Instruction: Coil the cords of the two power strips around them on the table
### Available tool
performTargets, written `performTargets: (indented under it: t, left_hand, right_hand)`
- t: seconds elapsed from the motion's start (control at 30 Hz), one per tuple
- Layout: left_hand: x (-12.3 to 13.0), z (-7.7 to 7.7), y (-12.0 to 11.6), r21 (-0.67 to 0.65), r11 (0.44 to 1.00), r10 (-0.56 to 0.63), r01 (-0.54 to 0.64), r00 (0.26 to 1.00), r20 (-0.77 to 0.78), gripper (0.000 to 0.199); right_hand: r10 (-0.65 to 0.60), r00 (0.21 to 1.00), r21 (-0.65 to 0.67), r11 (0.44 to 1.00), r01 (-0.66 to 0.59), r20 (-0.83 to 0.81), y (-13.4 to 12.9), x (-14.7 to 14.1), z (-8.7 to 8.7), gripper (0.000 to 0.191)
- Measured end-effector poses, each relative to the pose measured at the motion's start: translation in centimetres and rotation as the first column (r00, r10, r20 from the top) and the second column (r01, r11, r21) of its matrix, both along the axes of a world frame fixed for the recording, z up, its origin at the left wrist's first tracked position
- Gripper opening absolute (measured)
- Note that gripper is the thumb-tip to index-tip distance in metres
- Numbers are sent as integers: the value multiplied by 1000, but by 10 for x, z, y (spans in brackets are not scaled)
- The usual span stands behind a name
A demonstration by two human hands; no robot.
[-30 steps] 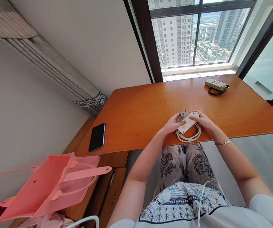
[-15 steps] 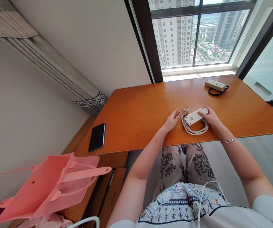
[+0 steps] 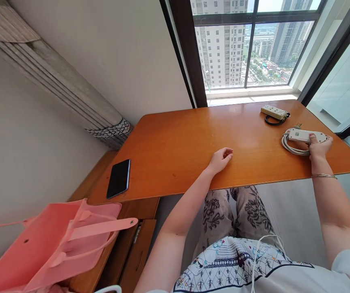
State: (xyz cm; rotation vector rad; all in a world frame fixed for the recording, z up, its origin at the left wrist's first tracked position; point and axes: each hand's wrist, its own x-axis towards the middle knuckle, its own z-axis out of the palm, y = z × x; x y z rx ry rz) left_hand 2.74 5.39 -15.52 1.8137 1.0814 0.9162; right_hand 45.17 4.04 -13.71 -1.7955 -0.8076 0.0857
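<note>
A white power strip (image 3: 303, 135) with its white cord coiled beneath and beside it is at the right part of the wooden table (image 3: 175, 142). My right hand (image 3: 319, 146) grips its right end, thumb on top. The plug shows just behind the strip. My left hand (image 3: 221, 160) rests near the table's front edge, fingers loosely curled but not pressed together, holding nothing. Farther back on the right lies a beige power strip (image 3: 275, 112) with a black cord coiled in front. A black phone or tablet (image 3: 119, 178) lies flat at the table's left end.
Below the table's left end, a pink bag (image 3: 55, 244) gapes open beside wooden drawers (image 3: 138, 252). A window (image 3: 251, 53) stands behind the table, and a gathered curtain (image 3: 71, 93) hangs at the left.
My right hand has moved the white power strip and its coiled cord to the right, away from my left hand. My left hand stayed near its place, its fingers more curled.
</note>
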Motion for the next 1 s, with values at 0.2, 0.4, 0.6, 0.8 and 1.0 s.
performTargets:
  t: [0.2,0.4,0.6,0.8,1.0]
  left_hand:
    - [1,10,-6,48,999,5,1,992,-123,18]
    - [1,10,-7,83,997,15,-1,985,-169,19]
    - [2,7,-6,118,993,22,-2,984,-175,18]
    - [2,7,-7,153,988,13,16,982,-188,17]
    - [1,9,-9,161,987,11,28,972,-234,16]
  right_hand:
    - [-177,980,-67,983,171,-90,-22,0,9,49]
    - [-167,984,-411,895,174,54,-36,-10,16,48]
    - [-31,990,-366,927,79,135,-41,-17,22,41]
    - [54,971,-307,951,21,232,-46,-19,18,34]
    - [119,912,-419,906,62,392,-58,-27,24,50]
